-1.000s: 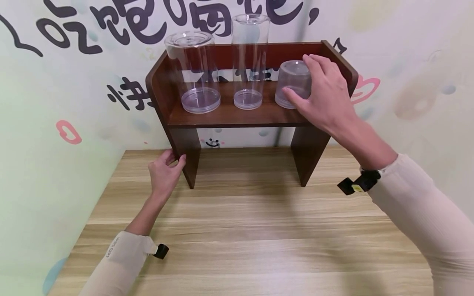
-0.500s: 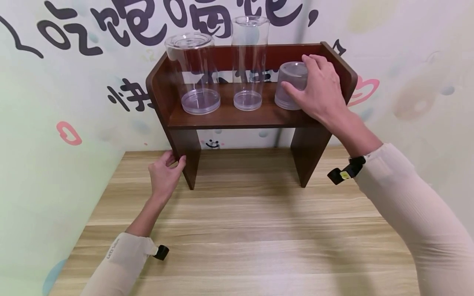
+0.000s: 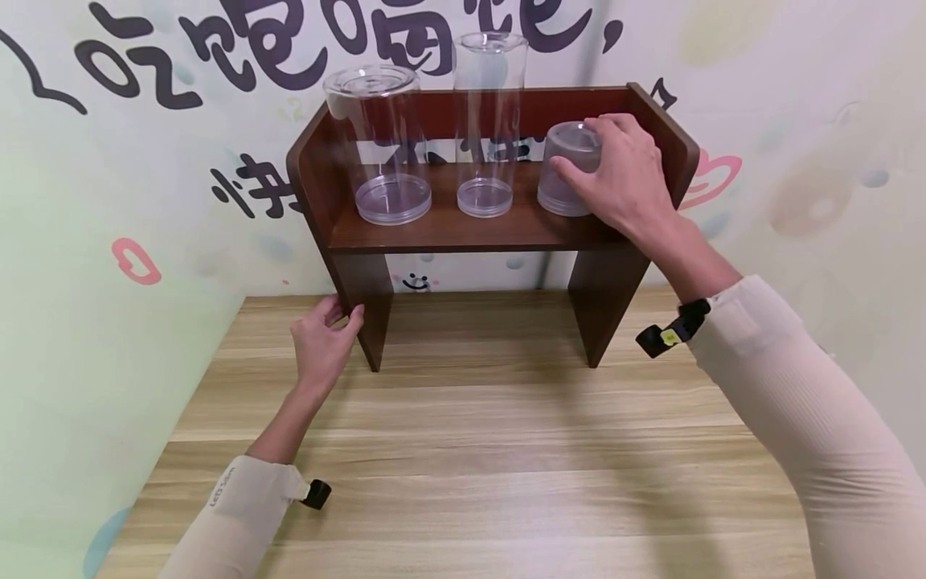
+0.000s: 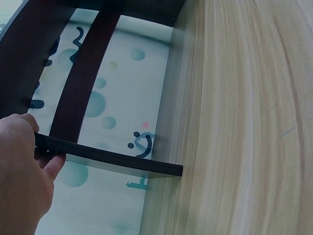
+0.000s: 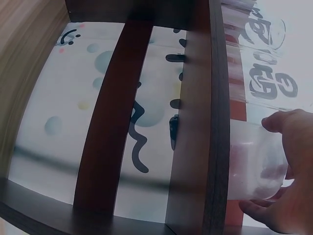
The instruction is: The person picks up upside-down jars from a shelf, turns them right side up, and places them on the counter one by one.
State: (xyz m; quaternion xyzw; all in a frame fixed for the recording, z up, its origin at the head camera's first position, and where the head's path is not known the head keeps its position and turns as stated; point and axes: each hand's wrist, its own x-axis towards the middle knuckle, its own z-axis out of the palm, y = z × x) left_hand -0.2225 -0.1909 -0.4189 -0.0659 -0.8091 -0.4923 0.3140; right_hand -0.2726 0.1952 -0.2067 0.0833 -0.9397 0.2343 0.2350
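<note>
In the head view, a short clear plastic jar (image 3: 567, 189) stands at the right end of a dark brown wooden shelf rack (image 3: 434, 237). My right hand (image 3: 628, 177) grips this jar from its right side, thumb in front and fingers at the top rim; the right wrist view shows the jar (image 5: 249, 164) between thumb and fingers. My left hand (image 3: 321, 344) holds the rack's left side panel (image 3: 362, 297), with the thumb on its front edge. The left wrist view shows that hand (image 4: 22, 171) pinching the panel's edge.
A wide clear jar (image 3: 387, 145) stands at the shelf's left end, and a tall narrow clear jar (image 3: 486, 129) in the middle. The rack rests on a wood-grain table (image 3: 463, 450), against a wall (image 3: 130, 322) with black lettering and pink hearts.
My right hand and forearm have shifted a little left, and the fingers now sit lower at the short jar's top. The jar and my left hand have stayed in place.
</note>
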